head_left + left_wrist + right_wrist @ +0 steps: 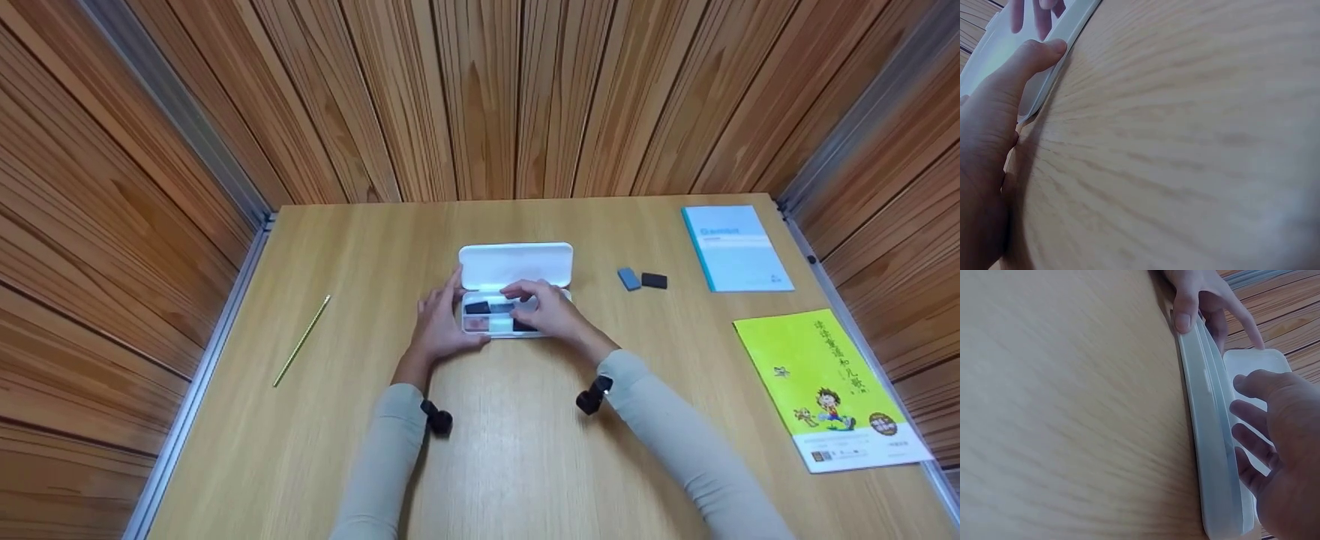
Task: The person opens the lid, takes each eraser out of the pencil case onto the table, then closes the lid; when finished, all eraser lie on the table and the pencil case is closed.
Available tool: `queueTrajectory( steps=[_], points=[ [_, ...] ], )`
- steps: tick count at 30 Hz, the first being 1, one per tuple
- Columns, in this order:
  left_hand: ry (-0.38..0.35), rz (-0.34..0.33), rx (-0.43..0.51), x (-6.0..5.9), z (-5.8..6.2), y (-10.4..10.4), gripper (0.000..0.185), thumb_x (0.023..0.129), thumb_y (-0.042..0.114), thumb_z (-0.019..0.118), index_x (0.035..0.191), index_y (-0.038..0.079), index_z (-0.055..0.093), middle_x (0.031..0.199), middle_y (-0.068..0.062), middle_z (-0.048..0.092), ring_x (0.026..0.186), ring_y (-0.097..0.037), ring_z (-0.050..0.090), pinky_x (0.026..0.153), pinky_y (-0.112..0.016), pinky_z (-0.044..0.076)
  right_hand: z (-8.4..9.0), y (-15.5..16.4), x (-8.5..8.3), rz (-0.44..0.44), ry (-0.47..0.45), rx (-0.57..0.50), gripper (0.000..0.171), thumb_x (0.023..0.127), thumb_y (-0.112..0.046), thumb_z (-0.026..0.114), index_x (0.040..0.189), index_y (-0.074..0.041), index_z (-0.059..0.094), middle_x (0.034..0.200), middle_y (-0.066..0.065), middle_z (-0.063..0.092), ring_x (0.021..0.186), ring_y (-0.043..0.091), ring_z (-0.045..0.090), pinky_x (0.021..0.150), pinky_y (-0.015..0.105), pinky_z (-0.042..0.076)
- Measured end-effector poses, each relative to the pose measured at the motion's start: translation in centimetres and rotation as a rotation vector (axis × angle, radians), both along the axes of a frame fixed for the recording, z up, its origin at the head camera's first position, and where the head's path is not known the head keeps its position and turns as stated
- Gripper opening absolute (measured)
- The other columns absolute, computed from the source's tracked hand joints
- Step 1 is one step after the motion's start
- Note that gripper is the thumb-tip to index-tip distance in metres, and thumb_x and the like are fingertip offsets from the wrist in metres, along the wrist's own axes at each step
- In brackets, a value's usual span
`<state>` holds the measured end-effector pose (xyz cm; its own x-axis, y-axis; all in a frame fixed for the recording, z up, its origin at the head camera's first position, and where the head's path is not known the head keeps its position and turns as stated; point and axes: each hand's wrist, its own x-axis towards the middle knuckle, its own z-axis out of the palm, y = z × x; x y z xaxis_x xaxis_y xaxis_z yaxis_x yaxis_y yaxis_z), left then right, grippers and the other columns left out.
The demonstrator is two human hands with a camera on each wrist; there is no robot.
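Note:
A white pencil case (498, 335) lies on the table with its lid (517, 264) raised at the back. Its left end is held by my left hand (441, 326), thumb at the front edge and a finger reaching up to the lid. Over the compartments hovers my right hand (551, 311), its fingers loosely bent and spread; the right wrist view shows nothing between them. Inside are a dark block (476, 307), a pinkish piece (475, 324) and a black piece (520, 325), the last partly hidden by the right hand.
A blue eraser-like block (629, 279) and a black block (654, 280) lie right of the case. Farther right are a light blue book (739, 251) and a yellow-green book (825, 382). A thin gold-coloured stick (302, 341) lies at the left. Wood-panelled walls (480, 97) enclose the table.

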<state>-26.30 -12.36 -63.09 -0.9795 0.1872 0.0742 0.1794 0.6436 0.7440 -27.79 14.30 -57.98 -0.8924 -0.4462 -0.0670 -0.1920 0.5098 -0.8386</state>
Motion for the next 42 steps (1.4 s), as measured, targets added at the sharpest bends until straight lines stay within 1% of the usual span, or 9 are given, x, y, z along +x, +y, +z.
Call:
queueTrajectory(
  steps=[5, 8, 15, 21, 24, 28, 30, 38, 42],
  points=[
    [-0.006, 0.005, 0.002, 0.0, -0.1, 0.0, 0.140, 0.074, 0.059, 0.099, 0.182, 0.037, 0.013, 0.157, -0.003, 0.063, 0.151, -0.031, 0.050, 0.136, -0.067, 0.019, -0.4, -0.8, -0.4, 0.018, -0.025, -0.005, 0.042, 0.109, -0.013, 0.073, 0.151, -0.018, 0.070, 0.149, 0.010, 0.074, 0.144, 0.036, 0.060, 0.130, 0.062, 0.041],
    [-0.002, 0.004, 0.006, 0.0, 0.0, 0.0, 0.140, 0.074, 0.058, 0.099, 0.182, 0.037, 0.013, 0.156, -0.004, 0.064, 0.148, -0.031, 0.051, 0.135, -0.066, 0.022, -0.7, -1.1, -0.6, 0.023, -0.017, -0.006, 0.042, 0.108, -0.011, 0.072, 0.150, -0.016, 0.071, 0.149, 0.013, 0.074, 0.143, 0.037, 0.061, 0.130, 0.061, 0.041],
    [0.021, -0.003, -0.018, 0.1, 0.3, 0.0, 0.141, 0.073, 0.053, 0.101, 0.183, 0.029, 0.016, 0.157, -0.008, 0.066, 0.142, -0.033, 0.054, 0.126, -0.060, 0.032, -1.1, -1.4, -0.9, 0.062, 0.071, -0.010, 0.041, 0.104, -0.005, 0.073, 0.146, -0.005, 0.072, 0.141, 0.023, 0.078, 0.136, 0.042, 0.072, 0.122, 0.059, 0.052],
    [0.004, 0.001, -0.018, 0.1, 0.5, 0.0, 0.141, 0.074, 0.054, 0.101, 0.183, 0.032, 0.014, 0.157, -0.007, 0.066, 0.145, -0.033, 0.053, 0.126, -0.059, 0.032, -1.3, -1.4, -0.8, 0.074, 0.061, -0.015, 0.042, 0.105, -0.008, 0.073, 0.147, -0.010, 0.072, 0.141, 0.021, 0.076, 0.132, 0.039, 0.071, 0.119, 0.057, 0.052],
    [-0.004, -0.001, -0.016, 0.0, 0.4, 0.0, 0.142, 0.074, 0.055, 0.100, 0.183, 0.033, 0.013, 0.158, -0.007, 0.065, 0.145, -0.033, 0.053, 0.127, -0.059, 0.032, -2.2, -1.1, -1.1, 0.092, 0.098, -0.019, 0.040, 0.106, -0.012, 0.075, 0.146, -0.012, 0.073, 0.134, 0.019, 0.074, 0.120, 0.034, 0.069, 0.109, 0.048, 0.055],
    [-0.004, 0.002, -0.013, 0.0, 0.3, 0.0, 0.142, 0.074, 0.055, 0.101, 0.183, 0.033, 0.013, 0.158, -0.007, 0.066, 0.144, -0.033, 0.054, 0.128, -0.059, 0.031, -2.9, -1.0, -1.3, 0.104, 0.130, -0.004, 0.041, 0.106, -0.016, 0.076, 0.146, -0.016, 0.075, 0.127, 0.016, 0.068, 0.111, 0.027, 0.063, 0.098, 0.039, 0.051],
    [-0.004, 0.003, -0.011, 0.0, 0.3, 0.0, 0.142, 0.074, 0.055, 0.101, 0.183, 0.033, 0.013, 0.158, -0.007, 0.066, 0.144, -0.033, 0.054, 0.129, -0.060, 0.030, -2.3, -1.2, -1.0, 0.094, 0.102, 0.015, 0.043, 0.105, -0.015, 0.076, 0.148, -0.016, 0.074, 0.128, 0.017, 0.064, 0.113, 0.029, 0.061, 0.100, 0.041, 0.050],
    [-0.022, 0.012, -0.019, 0.1, 0.3, 0.1, 0.140, 0.075, 0.058, 0.099, 0.183, 0.036, 0.012, 0.159, -0.006, 0.065, 0.146, -0.032, 0.053, 0.130, -0.062, 0.029, -1.6, -1.3, -0.6, 0.074, 0.056, 0.090, 0.048, 0.107, -0.019, 0.075, 0.155, -0.023, 0.070, 0.133, 0.016, 0.057, 0.120, 0.029, 0.057, 0.107, 0.044, 0.045],
    [-0.002, 0.008, -0.027, 0.0, 0.2, 0.1, 0.141, 0.074, 0.055, 0.100, 0.183, 0.031, 0.014, 0.158, -0.007, 0.067, 0.144, -0.033, 0.054, 0.130, -0.063, 0.028, -3.6, -1.3, -1.6, 0.067, 0.084, 0.100, 0.047, 0.105, -0.018, 0.077, 0.151, -0.025, 0.073, 0.129, 0.013, 0.058, 0.115, 0.026, 0.056, 0.102, 0.039, 0.044]
  ],
)
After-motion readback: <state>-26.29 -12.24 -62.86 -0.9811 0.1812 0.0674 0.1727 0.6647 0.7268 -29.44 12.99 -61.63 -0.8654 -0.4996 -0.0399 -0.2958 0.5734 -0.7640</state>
